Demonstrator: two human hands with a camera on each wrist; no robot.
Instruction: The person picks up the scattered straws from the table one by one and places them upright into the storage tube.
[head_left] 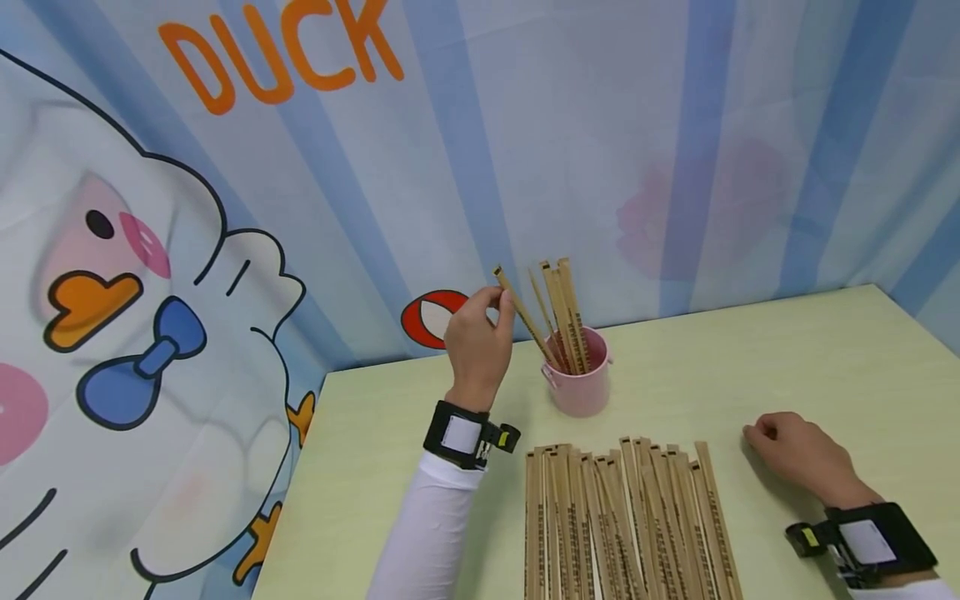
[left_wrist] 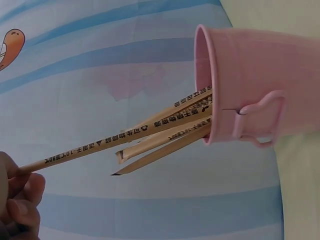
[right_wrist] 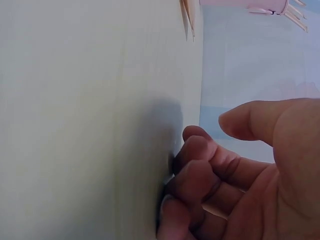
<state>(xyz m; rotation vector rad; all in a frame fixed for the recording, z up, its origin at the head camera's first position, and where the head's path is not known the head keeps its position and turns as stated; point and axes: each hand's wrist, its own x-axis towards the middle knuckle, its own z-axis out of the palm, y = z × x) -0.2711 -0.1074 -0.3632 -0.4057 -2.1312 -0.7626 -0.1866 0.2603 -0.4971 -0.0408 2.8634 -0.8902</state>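
My left hand (head_left: 480, 337) pinches the upper end of a paper-wrapped straw (left_wrist: 107, 143) between thumb and fingers. Its lower end is inside a pink bucket (head_left: 582, 400), leaning on the rim. Several more wrapped straws (head_left: 564, 308) stand in the bucket; their lower ends are hidden by its wall. In the left wrist view, black print runs along the wrappers. My right hand (head_left: 806, 458) rests on the table to the right, fingers loosely curled around nothing. In the right wrist view, a gap shows between thumb and fingers.
Many wrapped straws (head_left: 622, 525) lie side by side in a row on the pale table (head_left: 817, 358), between my forearms. Behind the table's far edge hangs a blue striped curtain (head_left: 562, 150) with a printed duck (head_left: 150, 350) at left.
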